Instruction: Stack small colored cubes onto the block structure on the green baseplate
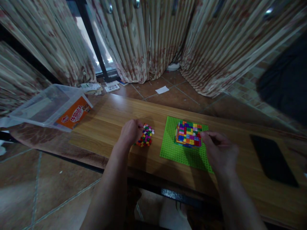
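A block built of small multicoloured toy bricks [188, 132] stands on a green studded baseplate [168, 145]. At its right side is my right hand [219, 150], with thumb and fingers pinched together against the block's edge. Whatever lies between those fingertips is too small to name. My left hand [130, 131] reaches to the left edge of a loose pile of small toy bricks [146, 135]. Its fingers are curled closed, and their tips are partly hidden, so what they hold cannot be made out.
The wooden table [115, 111] carries a clear plastic bin [50, 105] with an orange label at the left. A dark flat slab [273, 159] lies at the right. Patterned curtains [148, 41] hang behind, and papers [162, 89] lie on the tiled floor.
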A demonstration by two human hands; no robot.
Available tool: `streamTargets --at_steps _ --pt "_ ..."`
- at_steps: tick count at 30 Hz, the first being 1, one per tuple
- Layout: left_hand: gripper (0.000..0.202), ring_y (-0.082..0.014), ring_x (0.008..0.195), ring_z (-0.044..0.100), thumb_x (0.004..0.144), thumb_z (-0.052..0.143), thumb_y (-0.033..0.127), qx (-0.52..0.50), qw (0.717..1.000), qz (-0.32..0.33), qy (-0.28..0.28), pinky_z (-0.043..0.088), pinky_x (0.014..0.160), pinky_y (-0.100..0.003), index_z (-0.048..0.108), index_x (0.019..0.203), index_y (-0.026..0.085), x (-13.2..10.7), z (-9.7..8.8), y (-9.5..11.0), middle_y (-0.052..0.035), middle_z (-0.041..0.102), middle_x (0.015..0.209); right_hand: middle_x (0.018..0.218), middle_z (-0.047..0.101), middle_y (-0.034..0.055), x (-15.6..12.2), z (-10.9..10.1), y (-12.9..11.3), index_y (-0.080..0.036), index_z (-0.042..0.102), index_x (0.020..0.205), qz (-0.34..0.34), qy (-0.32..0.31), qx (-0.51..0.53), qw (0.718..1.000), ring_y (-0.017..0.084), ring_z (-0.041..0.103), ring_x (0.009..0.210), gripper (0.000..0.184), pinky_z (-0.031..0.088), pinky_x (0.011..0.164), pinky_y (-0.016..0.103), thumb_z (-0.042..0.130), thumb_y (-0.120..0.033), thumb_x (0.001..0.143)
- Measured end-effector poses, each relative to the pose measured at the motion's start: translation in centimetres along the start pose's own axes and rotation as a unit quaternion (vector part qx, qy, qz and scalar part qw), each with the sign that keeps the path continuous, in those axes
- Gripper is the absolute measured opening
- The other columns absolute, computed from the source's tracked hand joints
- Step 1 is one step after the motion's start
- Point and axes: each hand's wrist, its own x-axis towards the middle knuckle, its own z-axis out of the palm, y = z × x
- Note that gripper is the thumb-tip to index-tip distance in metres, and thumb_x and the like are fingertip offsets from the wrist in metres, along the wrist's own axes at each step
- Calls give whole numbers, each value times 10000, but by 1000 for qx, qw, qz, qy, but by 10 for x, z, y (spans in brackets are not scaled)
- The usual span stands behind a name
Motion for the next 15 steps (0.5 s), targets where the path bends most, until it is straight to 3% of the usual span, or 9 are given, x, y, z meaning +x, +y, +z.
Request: streamTargets --at_steps 10,15 --pt "334 -215 927 706 857 466 105 -22 1000 -15 4 509 832 -287 758 1005 170 -4 -7 -3 -96 779 986 784 686 32 -1 -1 -5 -208 735 761 -12 -1 -7 1000 198 630 723 263 474 693 331 691 -462 813" --pt "254 -224 879 696 850 543 164 -32 999 5 6 519 814 -308 756 989 167 -11 -10 -5 -102 770 977 785 692 31 -2 -2 -6 -205 739 772 -12 -6 -20 1000 192 626 704 278 463 672 322 687 -475 818"
